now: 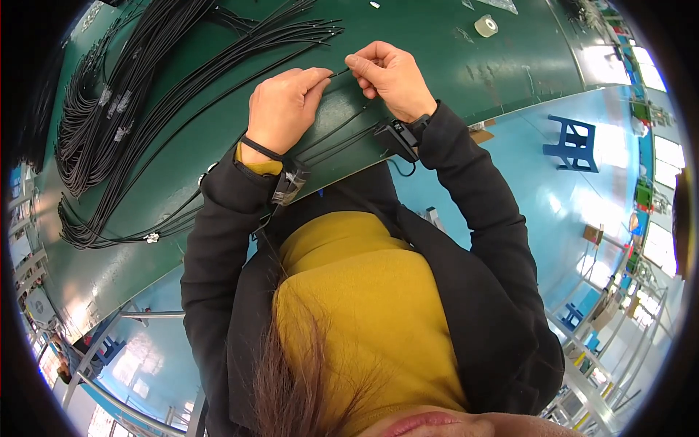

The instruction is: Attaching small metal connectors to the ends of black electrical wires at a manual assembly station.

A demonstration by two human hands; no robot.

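A shiny blue floor [502,171] spreads away to the right, and over it stands a green table [528,62], its near edge just in front of the person. On the left part of the table lies a big bundle of black cables [76,149], looped round at its left end and wrapped in places with clear tape. Beside it, on the near side, a looser bunch [193,87] bends at the near left and sweeps far and right, its tips fanned out beyond the left hand. A blue stool [574,146] stands on the floor to the right, well apart from the table.

The left hand [285,105] and right hand [386,76] are above the table, close together but apart. The left thumb and forefinger are pinched shut on a thin black cable [340,72]; the right thumb and forefinger are closed on it just beside them, with the other right fingers loosely curled. Between the hands the cable's long axis runs left to right, its right end slightly farther away; whether its tip sits inside the right fingertips is too small to tell. A pale tape roll [486,26] rests on the table, far right of the hands.
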